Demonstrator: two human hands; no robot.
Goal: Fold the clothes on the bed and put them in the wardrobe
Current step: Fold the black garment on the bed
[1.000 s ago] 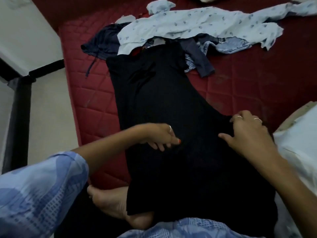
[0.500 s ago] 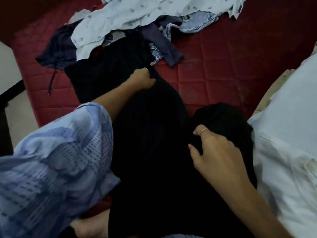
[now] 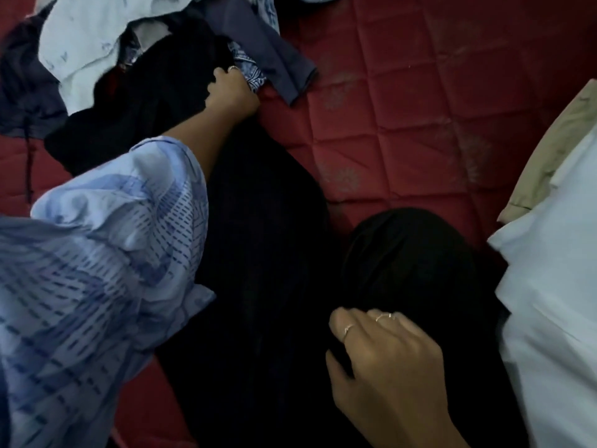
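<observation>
The long black knit garment (image 3: 258, 240) lies stretched across the red quilted mattress (image 3: 420, 108), its long axis running from the person's lap away toward the heap of unfolded clothes at the far edge. The left hand (image 3: 231, 92) is at the far end, fingers curled tight on the black cloth just beside a grey-blue sleeve (image 3: 274, 59) and a pale printed shirt (image 3: 84, 43). The right hand (image 3: 384, 354) is at the near end, pinching a bunched fold of the same garment beside a white pillow (image 3: 549, 302). With one hand on each end, I'd guess the fold runs end to end, the far end coming toward the near one.
</observation>
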